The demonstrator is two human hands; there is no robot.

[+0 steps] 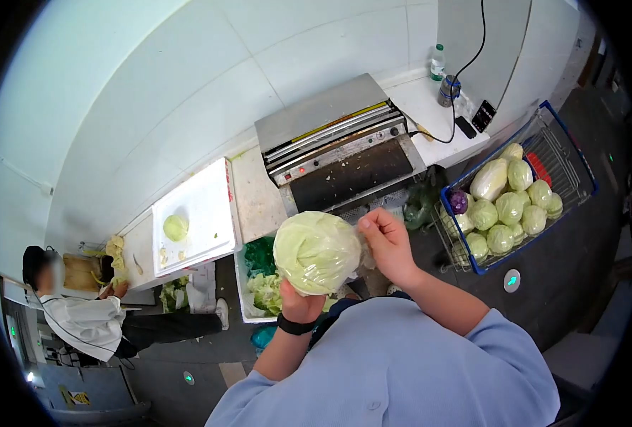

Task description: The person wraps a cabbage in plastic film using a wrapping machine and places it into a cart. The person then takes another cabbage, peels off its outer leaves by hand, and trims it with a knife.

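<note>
A round green cabbage [314, 250] in clear plastic film is held up in front of my body. My left hand [301, 304] supports it from below, fingers mostly hidden behind and under it. At its right side, my right hand [388, 242] pinches the gathered film, thumb and fingers pressed together. Beyond the cabbage stands a metal wrapping machine [341, 139] with a dark plate and a small red light. Below and left of the cabbage, a white box [246, 295] holds loose leaves.
A blue-rimmed cart [465, 245] with several cabbages stands at the right. On the counter, a white tray [223, 206] carries another cabbage [176, 227]. A bottle [437, 62], a jar [449, 91] and a phone [484, 115] sit at the back right. A person [88, 324] works at the far left.
</note>
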